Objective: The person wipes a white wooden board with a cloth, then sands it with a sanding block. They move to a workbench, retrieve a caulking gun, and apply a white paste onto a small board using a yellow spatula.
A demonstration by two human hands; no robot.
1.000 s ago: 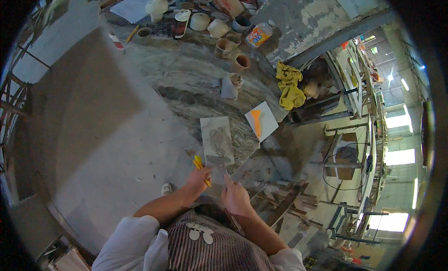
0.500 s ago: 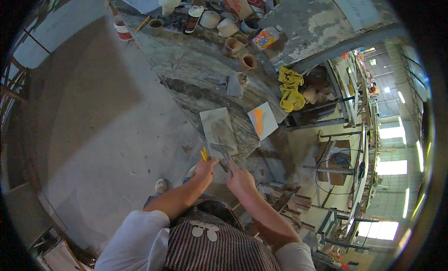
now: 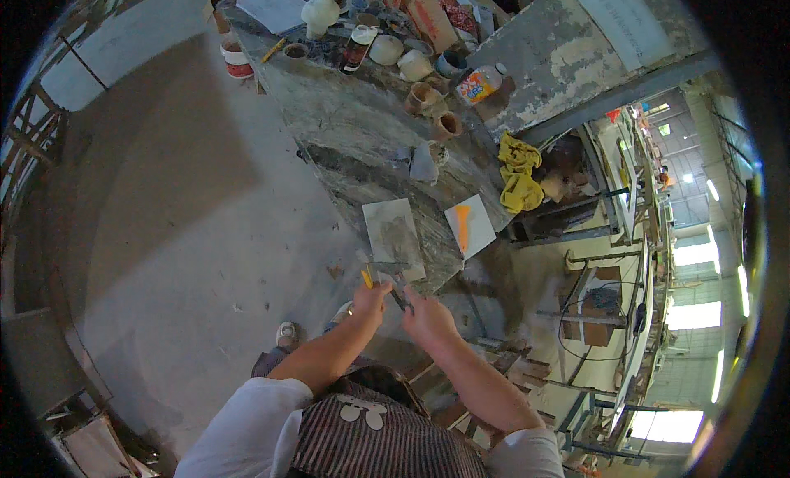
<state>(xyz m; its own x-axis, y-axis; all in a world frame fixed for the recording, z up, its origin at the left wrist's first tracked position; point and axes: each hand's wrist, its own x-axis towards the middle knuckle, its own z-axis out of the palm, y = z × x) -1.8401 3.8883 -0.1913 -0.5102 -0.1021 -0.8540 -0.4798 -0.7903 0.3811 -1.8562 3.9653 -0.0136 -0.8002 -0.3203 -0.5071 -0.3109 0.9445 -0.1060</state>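
Observation:
My left hand (image 3: 372,301) is closed around a tool with a yellow part (image 3: 367,275) sticking up past the fingers. Close by on its right, my right hand (image 3: 429,320) grips a narrow dark-grey tool (image 3: 401,299), perhaps a putty knife. The tools meet or overlap between my hands; their exact shapes are too small to make out. Just beyond lies a pale square board (image 3: 387,223) with grey smears, at the near end of the worn table (image 3: 329,161). To its right is a white square sheet (image 3: 480,224) bearing an orange scraper-like piece (image 3: 463,228).
Toward the far end stand clay-coloured cups (image 3: 447,125), a bottle with an orange label (image 3: 481,83), a dark can (image 3: 359,50) and several pale pots. A yellow cloth (image 3: 520,177) hangs at the right edge. A red-and-white bucket (image 3: 237,60) stands at far left.
The whole view has shifted slightly, the table sitting lower and further right. Both hands stay close together with their tools; the grey blade near them is at a different angle.

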